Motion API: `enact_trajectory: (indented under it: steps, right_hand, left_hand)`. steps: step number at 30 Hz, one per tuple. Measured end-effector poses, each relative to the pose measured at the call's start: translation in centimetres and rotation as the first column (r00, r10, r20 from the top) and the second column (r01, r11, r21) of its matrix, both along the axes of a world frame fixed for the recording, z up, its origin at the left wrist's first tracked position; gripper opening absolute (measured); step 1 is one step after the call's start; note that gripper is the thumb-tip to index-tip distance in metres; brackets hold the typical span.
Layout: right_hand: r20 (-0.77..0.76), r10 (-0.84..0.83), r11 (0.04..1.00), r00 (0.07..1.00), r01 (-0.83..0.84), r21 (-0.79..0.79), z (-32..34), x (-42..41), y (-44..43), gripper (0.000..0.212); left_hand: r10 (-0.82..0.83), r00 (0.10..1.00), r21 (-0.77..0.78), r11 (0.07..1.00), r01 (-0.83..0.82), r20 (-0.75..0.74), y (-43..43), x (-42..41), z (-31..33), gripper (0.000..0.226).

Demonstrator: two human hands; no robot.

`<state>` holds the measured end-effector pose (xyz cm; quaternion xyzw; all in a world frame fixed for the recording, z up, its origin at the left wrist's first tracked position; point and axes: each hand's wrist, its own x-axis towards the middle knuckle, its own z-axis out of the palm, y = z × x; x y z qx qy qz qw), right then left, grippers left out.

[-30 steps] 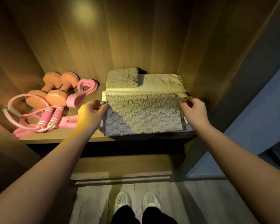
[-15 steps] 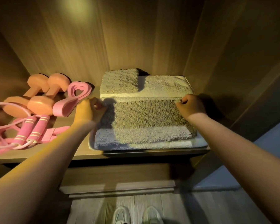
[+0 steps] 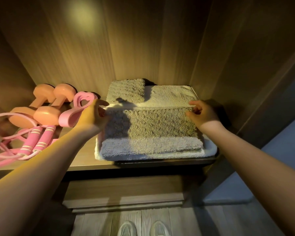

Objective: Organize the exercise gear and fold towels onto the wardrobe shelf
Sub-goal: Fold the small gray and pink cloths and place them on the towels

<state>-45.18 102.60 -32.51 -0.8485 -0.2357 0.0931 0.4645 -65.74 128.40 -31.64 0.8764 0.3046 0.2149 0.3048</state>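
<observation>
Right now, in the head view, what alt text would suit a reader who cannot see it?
A person's left hand and right hand are at the back corners of a folded grey towel stacked on a white towel on a wooden wardrobe shelf. Orange dumbbells and a pink skipping rope lie to its left.

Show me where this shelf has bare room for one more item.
Best patch: bare shelf between the jump rope handles and the towel stack, though the left forearm crosses it. Only a dark sliver right of the towels. The left end is crowded with dumbbells and a pink band.
</observation>
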Motion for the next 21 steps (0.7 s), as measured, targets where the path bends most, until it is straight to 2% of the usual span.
enact_trajectory:
  steps: [2,7,10,14,16,19,21]
  right_hand:
    - [0.02,0.004,1.0,1.0,-0.003,-0.027,0.6,-0.6,-0.5,0.015]
    - [0.011,-0.035,0.991,0.999,0.033,0.13,3.0,-3.2,-3.2,0.005]
    - [0.041,0.007,0.984,0.999,-0.014,0.178,4.8,-5.3,-5.1,0.017]
    - [-0.156,0.065,0.911,0.986,0.005,0.413,6.6,-8.2,-7.2,0.016]
    - [-0.183,0.035,0.867,0.982,0.061,0.495,7.4,-9.8,-7.3,0.019]
    - [0.033,-0.134,0.889,0.99,0.106,0.445,8.1,-11.9,-7.3,0.021]
    - [0.136,-0.188,0.915,0.973,0.122,0.385,8.0,-12.6,-7.8,0.02]
  left_hand:
    - [-0.055,0.998,0.013,0.998,0.055,0.017,-0.4,-1.0,0.3,0.018]
    - [0.01,0.985,-0.146,0.989,0.015,0.172,-2.1,-4.4,2.8,0.014]
    - [-0.019,0.979,-0.125,0.991,0.045,0.201,-4.1,-6.8,4.7,0.023]
    - [0.062,0.905,-0.293,0.953,0.071,0.42,-7.3,-9.0,6.6,0.028]
    - [0.15,0.865,-0.306,0.952,0.004,0.478,-8.9,-9.3,7.4,0.026]
    - [0.26,0.849,-0.217,0.96,-0.177,0.459,-10.7,-9.2,8.0,0.026]
    - [0.294,0.852,-0.176,0.955,-0.24,0.433,-11.4,-9.3,7.6,0.025]
